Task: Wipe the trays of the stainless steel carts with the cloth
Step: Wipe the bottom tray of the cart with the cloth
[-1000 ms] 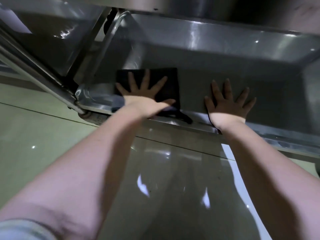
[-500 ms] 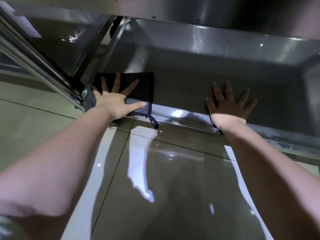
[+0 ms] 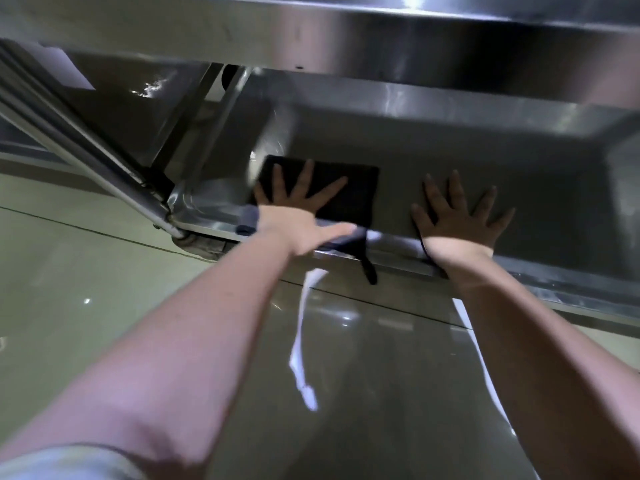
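Observation:
A dark folded cloth (image 3: 356, 194) lies flat in the lower tray (image 3: 540, 188) of the stainless steel cart, near the tray's left end. My left hand (image 3: 298, 209) presses on the cloth with fingers spread straight, its thumb along the front rim. A loop of the cloth hangs over that rim. My right hand (image 3: 457, 216) rests flat on the bare tray floor to the right of the cloth, fingers spread, holding nothing.
The upper tray's steel edge (image 3: 346, 39) overhangs the lower one. A cart post and a caster (image 3: 201, 242) stand at the tray's left front corner. A second steel frame (image 3: 86, 147) slants at the left. Glossy floor tiles (image 3: 104, 278) lie below.
My left hand slid the cloth left to the tray's corner, then back to the right. My right hand has stayed pressed in the same place.

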{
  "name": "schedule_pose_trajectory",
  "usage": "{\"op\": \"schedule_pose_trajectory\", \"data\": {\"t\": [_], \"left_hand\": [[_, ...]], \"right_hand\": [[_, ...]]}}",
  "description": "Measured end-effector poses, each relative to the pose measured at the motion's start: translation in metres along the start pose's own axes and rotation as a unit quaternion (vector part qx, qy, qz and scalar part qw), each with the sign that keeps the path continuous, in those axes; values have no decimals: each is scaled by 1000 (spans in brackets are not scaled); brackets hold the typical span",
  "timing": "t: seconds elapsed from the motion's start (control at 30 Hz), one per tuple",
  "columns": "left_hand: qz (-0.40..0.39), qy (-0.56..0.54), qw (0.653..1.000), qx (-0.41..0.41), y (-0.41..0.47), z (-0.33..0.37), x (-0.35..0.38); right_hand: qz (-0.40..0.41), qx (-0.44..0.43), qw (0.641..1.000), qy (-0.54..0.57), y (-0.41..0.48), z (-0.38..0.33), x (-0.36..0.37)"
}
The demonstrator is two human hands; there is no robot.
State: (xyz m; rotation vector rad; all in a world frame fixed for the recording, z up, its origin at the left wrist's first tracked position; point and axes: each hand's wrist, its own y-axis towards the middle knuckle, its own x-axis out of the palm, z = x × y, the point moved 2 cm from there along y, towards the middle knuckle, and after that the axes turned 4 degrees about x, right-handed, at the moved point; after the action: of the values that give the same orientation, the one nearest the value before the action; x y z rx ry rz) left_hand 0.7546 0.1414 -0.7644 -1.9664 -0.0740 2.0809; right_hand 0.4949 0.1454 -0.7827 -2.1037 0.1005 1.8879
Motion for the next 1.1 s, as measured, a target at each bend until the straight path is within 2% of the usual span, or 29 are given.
{"op": "schedule_pose_trajectory", "data": {"t": [0.13,0.23,0.47,0.67,0.83,0.9,1.0,1.1], "left_hand": [[-18,-3,994,-104,-8,-98,-12],[3,20,995,-98,-10,-120,-10],[25,10,997,-77,32,-109,-12],[26,10,998,-57,106,-58,-24],[5,8,997,71,136,51,-19],[2,5,995,98,135,80,-14],[18,0,995,102,133,60,-13],[33,9,998,53,126,-9,-23]], "right_hand": [[6,-4,1000,1,1,-1,1],[18,-6,1000,-7,1,-2,4],[34,-14,999,-18,1,0,11],[29,-11,999,-25,5,-1,13],[23,-6,999,-28,5,-1,11],[19,-4,999,-26,6,2,10],[22,-7,1000,-14,6,6,10],[22,-5,1000,-14,6,5,10]]}}
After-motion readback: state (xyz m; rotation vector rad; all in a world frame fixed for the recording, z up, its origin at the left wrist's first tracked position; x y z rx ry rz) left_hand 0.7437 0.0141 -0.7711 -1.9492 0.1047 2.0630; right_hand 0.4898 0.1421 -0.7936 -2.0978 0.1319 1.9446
